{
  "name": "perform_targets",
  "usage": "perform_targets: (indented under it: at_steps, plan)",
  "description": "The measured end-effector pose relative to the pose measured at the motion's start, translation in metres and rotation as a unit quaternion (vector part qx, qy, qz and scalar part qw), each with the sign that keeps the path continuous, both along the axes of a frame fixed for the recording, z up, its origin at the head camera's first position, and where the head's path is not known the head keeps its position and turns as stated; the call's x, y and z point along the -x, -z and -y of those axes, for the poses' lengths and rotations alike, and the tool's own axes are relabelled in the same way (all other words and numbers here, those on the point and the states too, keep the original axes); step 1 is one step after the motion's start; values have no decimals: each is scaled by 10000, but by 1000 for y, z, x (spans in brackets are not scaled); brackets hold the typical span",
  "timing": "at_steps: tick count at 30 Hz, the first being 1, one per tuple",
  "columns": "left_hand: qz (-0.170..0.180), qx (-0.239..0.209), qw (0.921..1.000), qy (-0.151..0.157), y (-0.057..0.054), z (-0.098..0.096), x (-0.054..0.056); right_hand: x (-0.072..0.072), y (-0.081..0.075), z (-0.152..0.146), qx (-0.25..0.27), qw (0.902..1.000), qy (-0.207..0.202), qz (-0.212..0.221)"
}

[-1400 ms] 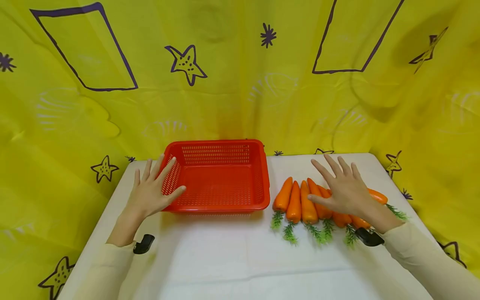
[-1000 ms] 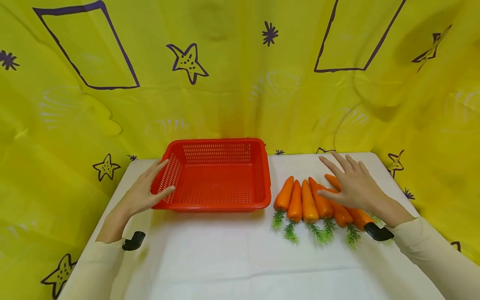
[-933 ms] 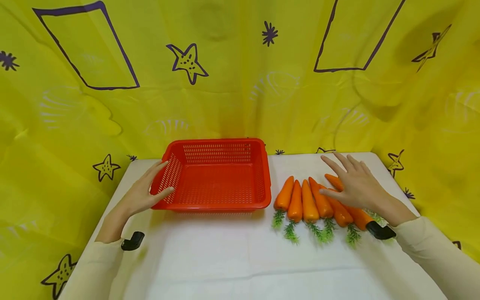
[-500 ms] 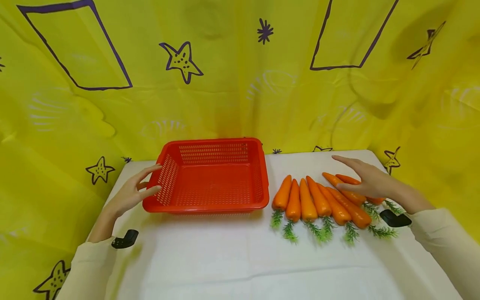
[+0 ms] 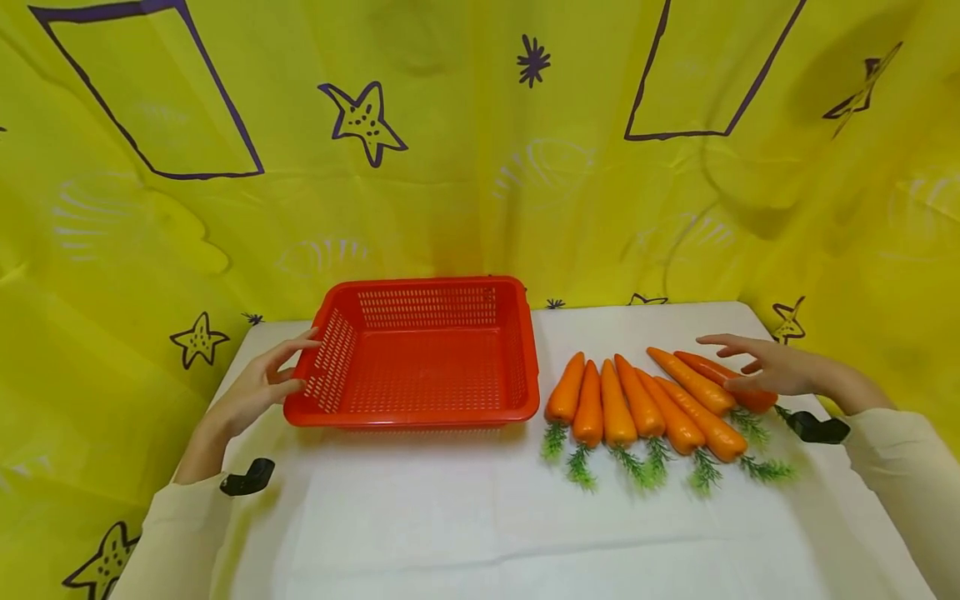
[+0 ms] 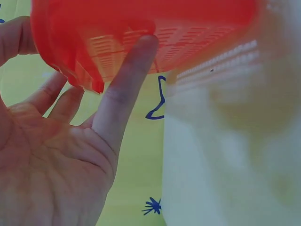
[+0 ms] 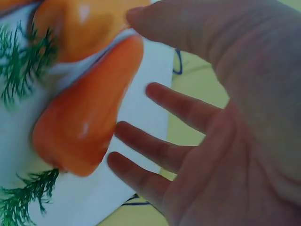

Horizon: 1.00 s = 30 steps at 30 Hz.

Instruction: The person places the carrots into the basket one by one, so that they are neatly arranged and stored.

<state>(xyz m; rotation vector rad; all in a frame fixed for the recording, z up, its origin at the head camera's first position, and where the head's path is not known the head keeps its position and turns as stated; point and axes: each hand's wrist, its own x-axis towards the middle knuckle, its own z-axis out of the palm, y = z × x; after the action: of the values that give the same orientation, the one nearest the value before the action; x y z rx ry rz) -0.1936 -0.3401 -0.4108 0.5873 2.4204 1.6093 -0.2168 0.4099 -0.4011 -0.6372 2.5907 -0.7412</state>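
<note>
A red plastic basket (image 5: 427, 417) with slotted walls stands on the left half of the table. My left hand (image 5: 251, 392) is at its left side, fingertips right at the rim. In the left wrist view one finger (image 6: 124, 89) lies over the basket's outer wall (image 6: 188, 42). On the right, several orange carrots with green tops lie in a fanned row. My right hand (image 5: 783, 367) hovers over the rightmost carrot (image 5: 757, 402), fingers loosely bent. In the right wrist view its fingertips are beside that carrot (image 7: 89, 110), and the hand holds nothing.
The table has a white cover (image 5: 480, 517). A yellow curtain (image 5: 465, 200) with drawn stars hangs behind it and at both sides. The other carrots, among them one at the row's left end (image 5: 567, 392), lie between basket and right hand.
My left hand has moved down and left, from over the basket's left side to its rim. My right hand has moved right across the carrots, uncovering several, and its spread fingers have bent.
</note>
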Motion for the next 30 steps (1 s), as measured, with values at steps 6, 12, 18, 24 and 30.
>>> perform_targets:
  at_steps: [6, 12, 18, 24, 30]
  plan:
    - [143, -136, 9998, 24, 6, 6, 2, 4, 9, -15, 128, 9990, -217, 369]
    - [225, -291, 9993, 33, 8, 7, 0, 9, 14, -21, 206, 9973, -334, 622]
    - [240, -475, 9986, 17, 9, 5, 0, 7, 14, -18, 60, 9973, -156, 720]
    - [219, -456, 9987, -37, 10, 5, -1, 6, 15, -17, 120, 9970, 37, 759]
    - [175, -490, 9986, -60, 11, 6, -1, 8, 16, -15, 73, 9985, 76, 534]
